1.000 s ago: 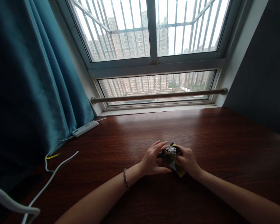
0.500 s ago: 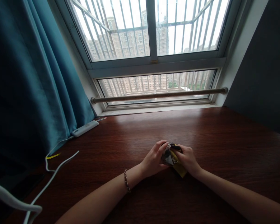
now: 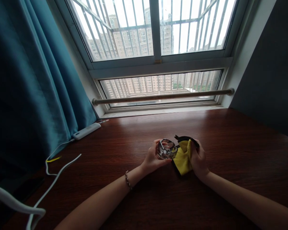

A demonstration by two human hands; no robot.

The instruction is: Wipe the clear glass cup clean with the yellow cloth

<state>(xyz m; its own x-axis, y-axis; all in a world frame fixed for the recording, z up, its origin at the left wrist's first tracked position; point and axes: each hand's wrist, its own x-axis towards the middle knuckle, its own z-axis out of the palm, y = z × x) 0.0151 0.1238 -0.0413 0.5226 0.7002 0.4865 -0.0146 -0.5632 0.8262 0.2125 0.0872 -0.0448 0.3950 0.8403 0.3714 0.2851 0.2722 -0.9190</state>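
My left hand [image 3: 152, 159] is wrapped round a small clear glass cup [image 3: 167, 149], thumb along its lower edge and fingers behind it. The cup's round rim faces up toward me, and its shiny wall shows bright reflections. To its right, my right hand [image 3: 199, 160] grips a yellow cleaning cloth [image 3: 183, 159] with a black edge. The cloth hangs loosely from the fingers, its left side close beside the cup; I cannot tell whether they touch. Some right fingers are hidden behind the cloth. Both hands are just above the brown wooden tabletop [image 3: 139, 134].
A white power strip [image 3: 86, 131] lies at the back left by the blue curtain [image 3: 62, 95]. White cables [image 3: 60, 175] run along the left side, near a thin yellow strip [image 3: 53, 159]. A rail [image 3: 163, 97] crosses the window behind the table.
The right hand has drawn the cloth out to the right, away from the cup. The cup's mouth has come into view, and the left hand has shifted slightly left.
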